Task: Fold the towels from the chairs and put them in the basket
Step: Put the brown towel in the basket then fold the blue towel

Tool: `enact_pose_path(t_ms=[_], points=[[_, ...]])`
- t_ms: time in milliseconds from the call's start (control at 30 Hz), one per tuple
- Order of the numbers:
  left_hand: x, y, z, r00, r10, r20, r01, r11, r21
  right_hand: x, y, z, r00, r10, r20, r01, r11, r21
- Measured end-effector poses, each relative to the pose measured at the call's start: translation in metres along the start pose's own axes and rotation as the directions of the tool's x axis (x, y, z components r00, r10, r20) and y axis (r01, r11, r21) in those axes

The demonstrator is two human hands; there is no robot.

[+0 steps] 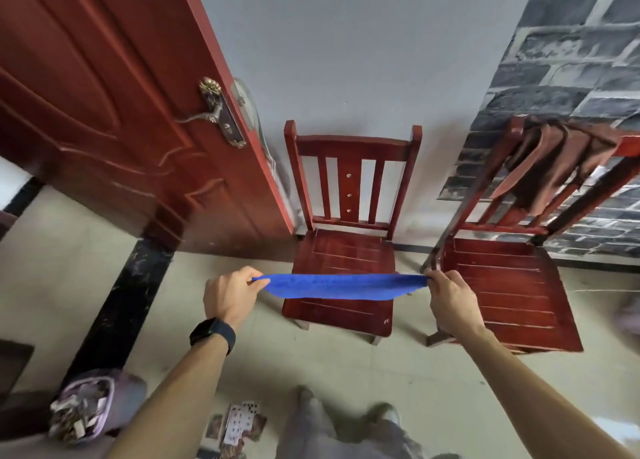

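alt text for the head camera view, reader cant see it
A person's left hand and right hand pinch the two ends of a bright blue towel, held taut in front of a red wooden slat-back chair. A brown towel hangs over the back of a second red wooden chair to its right; a red panelled door stands at left.
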State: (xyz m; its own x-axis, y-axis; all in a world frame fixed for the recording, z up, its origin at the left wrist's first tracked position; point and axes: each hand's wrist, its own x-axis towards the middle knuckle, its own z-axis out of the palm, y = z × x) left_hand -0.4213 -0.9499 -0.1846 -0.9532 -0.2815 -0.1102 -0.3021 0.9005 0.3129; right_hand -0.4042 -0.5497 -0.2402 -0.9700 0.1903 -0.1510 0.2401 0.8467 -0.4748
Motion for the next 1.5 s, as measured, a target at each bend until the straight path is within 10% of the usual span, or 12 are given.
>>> enact_pose_path(t_ms=[267, 900, 1067, 1267, 1500], points=[[0.057, -0.017, 0.038, 0.989, 0.022, 0.143, -0.042, 0.990, 0.136, 0.043, -0.003, 0.047, 0.972, 0.191, 0.138, -0.186, 0.981, -0.052], [0.298, 0.000, 0.282, 0.873, -0.170, 0.457, 0.398, 0.791, -0.465, 0.244, 0.019, 0.232, 0.762, 0.634, 0.131, -0.636, 0.695, 0.335], [0.280, -0.018, 0.327, 0.810, -0.157, 0.566, 0.368, 0.886, -0.281, 0.217, 0.029, 0.264, 0.741, 0.624, 0.248, -0.666, 0.731, 0.152], [0.177, -0.078, 0.367, 0.691, -0.402, 0.600, 0.455, 0.888, 0.072, 0.119, 0.059, 0.322, 0.535, 0.705, 0.465, -0.736, 0.660, -0.154], [0.148, -0.110, 0.395, 0.728, -0.437, 0.528, 0.516, 0.857, -0.002, 0.106, 0.074, 0.355, 0.496, 0.756, 0.426, -0.800, 0.589, -0.113]])
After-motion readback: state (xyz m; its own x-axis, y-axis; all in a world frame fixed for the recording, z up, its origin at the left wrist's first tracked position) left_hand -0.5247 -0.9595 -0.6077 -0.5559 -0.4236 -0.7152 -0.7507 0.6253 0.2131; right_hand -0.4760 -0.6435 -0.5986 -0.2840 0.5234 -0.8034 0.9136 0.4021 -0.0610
